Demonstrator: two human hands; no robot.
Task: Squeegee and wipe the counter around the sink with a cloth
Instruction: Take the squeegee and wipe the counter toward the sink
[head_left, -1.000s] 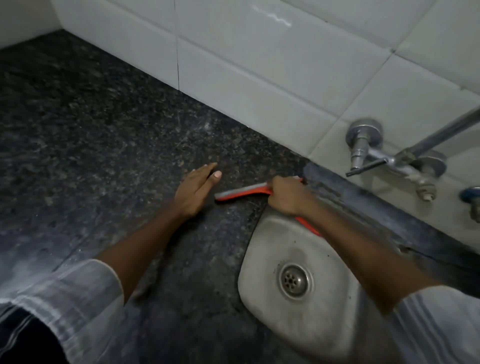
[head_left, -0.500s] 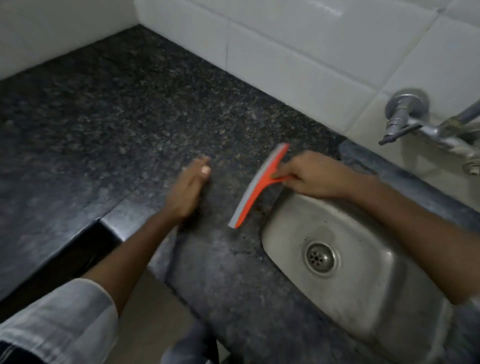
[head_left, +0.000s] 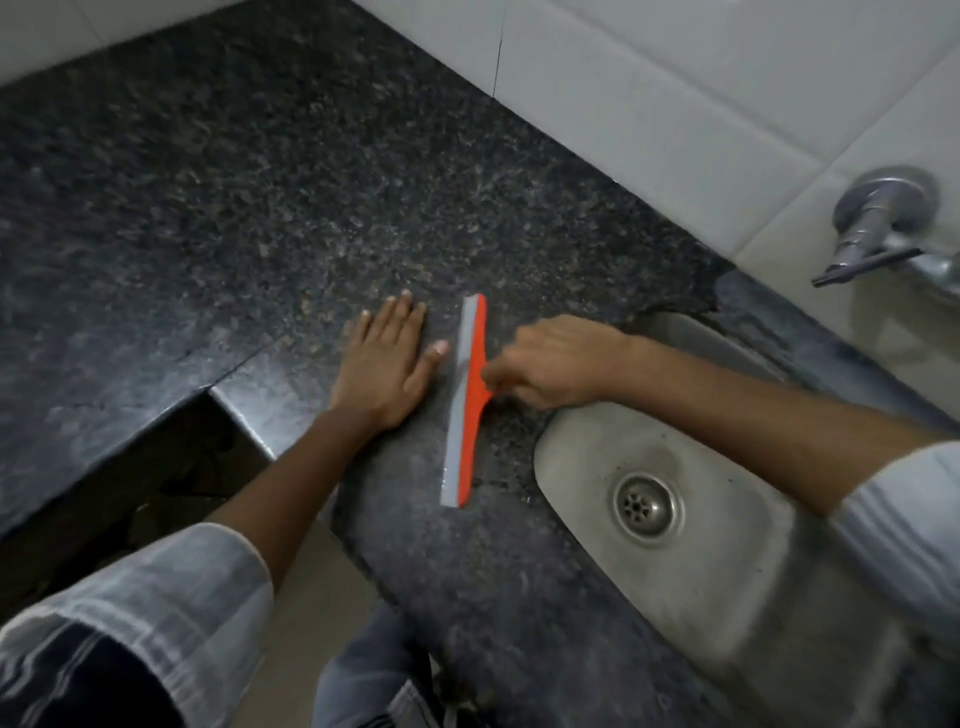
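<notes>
An orange squeegee (head_left: 466, 400) with a grey rubber blade lies edge-down on the dark speckled granite counter (head_left: 260, 208), just left of the steel sink (head_left: 691, 561). My right hand (head_left: 556, 364) grips its short handle from the right, above the sink's left rim. My left hand (head_left: 384, 364) rests flat on the counter with straight fingers, a little to the left of the blade and apart from it. No cloth is in view.
White wall tiles (head_left: 675, 104) run along the back of the counter. A metal tap (head_left: 883, 228) sticks out of the wall at the far right, above the sink. The counter steps inward at a corner (head_left: 223, 395) near my left forearm, with floor below.
My right hand has swung the squeegee from lying across the sink's back corner to running front-to-back, and drawn it left across the counter. My left hand has flattened on the counter.
</notes>
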